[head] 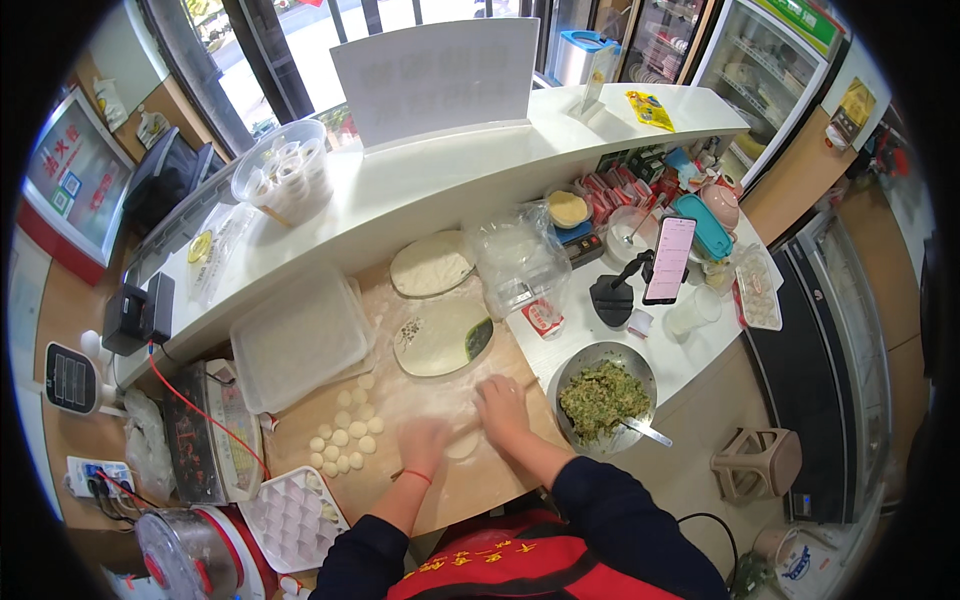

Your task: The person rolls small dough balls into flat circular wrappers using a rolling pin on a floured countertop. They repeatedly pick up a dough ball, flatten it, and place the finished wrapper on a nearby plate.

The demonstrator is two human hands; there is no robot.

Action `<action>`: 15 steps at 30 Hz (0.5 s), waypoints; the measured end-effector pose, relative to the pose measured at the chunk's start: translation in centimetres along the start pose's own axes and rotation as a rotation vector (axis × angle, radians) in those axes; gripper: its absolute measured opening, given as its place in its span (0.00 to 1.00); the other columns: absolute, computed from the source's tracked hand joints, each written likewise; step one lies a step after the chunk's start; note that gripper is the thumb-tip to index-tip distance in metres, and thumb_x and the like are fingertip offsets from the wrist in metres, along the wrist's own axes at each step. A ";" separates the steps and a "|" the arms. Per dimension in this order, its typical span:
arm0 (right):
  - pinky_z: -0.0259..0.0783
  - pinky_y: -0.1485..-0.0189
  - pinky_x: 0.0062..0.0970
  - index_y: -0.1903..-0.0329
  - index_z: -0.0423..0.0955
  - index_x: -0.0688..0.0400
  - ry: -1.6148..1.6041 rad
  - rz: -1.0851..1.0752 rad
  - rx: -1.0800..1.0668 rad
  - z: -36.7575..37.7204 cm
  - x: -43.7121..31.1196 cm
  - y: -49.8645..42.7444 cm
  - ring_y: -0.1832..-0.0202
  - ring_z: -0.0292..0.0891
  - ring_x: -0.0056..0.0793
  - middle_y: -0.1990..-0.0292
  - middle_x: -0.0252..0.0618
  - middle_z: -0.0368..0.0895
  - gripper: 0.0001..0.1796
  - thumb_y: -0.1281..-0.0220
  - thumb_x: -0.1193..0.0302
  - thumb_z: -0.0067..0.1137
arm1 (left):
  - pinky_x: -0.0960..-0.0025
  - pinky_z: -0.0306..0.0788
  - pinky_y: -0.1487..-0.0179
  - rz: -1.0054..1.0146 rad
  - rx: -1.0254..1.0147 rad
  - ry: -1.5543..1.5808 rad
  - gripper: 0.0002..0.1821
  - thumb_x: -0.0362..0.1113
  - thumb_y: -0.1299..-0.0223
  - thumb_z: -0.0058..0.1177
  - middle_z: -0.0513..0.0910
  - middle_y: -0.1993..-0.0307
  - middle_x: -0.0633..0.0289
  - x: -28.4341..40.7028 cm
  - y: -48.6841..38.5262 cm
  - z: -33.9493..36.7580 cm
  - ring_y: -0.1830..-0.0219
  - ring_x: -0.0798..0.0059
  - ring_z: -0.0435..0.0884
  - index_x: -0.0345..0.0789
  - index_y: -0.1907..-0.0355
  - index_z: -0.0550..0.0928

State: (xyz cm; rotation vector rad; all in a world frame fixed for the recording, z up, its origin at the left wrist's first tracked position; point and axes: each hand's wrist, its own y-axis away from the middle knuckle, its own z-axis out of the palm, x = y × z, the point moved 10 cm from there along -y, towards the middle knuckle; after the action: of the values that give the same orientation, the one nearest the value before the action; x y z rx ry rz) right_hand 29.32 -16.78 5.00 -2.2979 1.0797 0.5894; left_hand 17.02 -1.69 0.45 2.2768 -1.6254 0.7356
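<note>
A thin wooden rolling pin [466,430] lies slantwise across the floured wooden board [517,466]. My left hand [424,447], blurred, is on the pin's near left part, and a short end shows below the wrist. Over its far right part rests my right hand [501,405], palm down with bent fingers. A flat round dough wrapper [462,448] lies between the hands, against the pin. Left of my left hand sit several small dough pieces [340,438]. Beyond the hands are an oval dish with a leaf pattern [439,341] and a dish of flour [431,262].
A metal bowl of green filling [606,397] with a spoon stands right of the board. Behind it, a phone [670,259] sits in a stand. Left are stacked plastic trays [300,341] and a white compartment tray [289,517]. A raised white counter [450,161] runs behind.
</note>
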 end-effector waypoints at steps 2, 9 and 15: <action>0.61 0.33 0.46 0.49 0.77 0.57 0.009 0.103 -0.106 -0.5 0.9 3.7 0.40 0.70 0.48 0.47 0.45 0.77 0.14 0.35 0.68 0.60 | 0.57 0.66 0.51 -0.069 -0.027 -0.023 0.07 0.39 0.42 0.67 0.83 0.70 0.61 -0.4 1.3 -0.6 0.63 0.61 0.81 0.40 0.66 0.85; 0.60 0.33 0.47 0.45 0.75 0.58 0.104 0.094 -0.109 1.3 1.5 3.3 0.38 0.70 0.49 0.45 0.47 0.77 0.17 0.35 0.71 0.59 | 0.55 0.67 0.49 -0.124 0.202 0.040 0.06 0.37 0.41 0.66 0.83 0.68 0.59 -0.5 3.0 -3.0 0.61 0.57 0.80 0.40 0.65 0.85; 0.62 0.34 0.45 0.47 0.78 0.56 0.079 0.097 -0.005 -0.1 1.2 0.7 0.38 0.69 0.47 0.44 0.45 0.77 0.15 0.37 0.73 0.61 | 0.57 0.67 0.49 -0.033 0.169 0.067 0.07 0.38 0.41 0.67 0.82 0.70 0.60 -0.1 1.6 -3.1 0.62 0.59 0.80 0.39 0.68 0.84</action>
State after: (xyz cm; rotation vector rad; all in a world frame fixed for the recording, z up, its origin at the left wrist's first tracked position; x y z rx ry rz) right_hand 29.53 -17.93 4.18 -2.3007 1.2338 0.5434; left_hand 14.74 -0.65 2.83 2.3582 -1.5458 0.9638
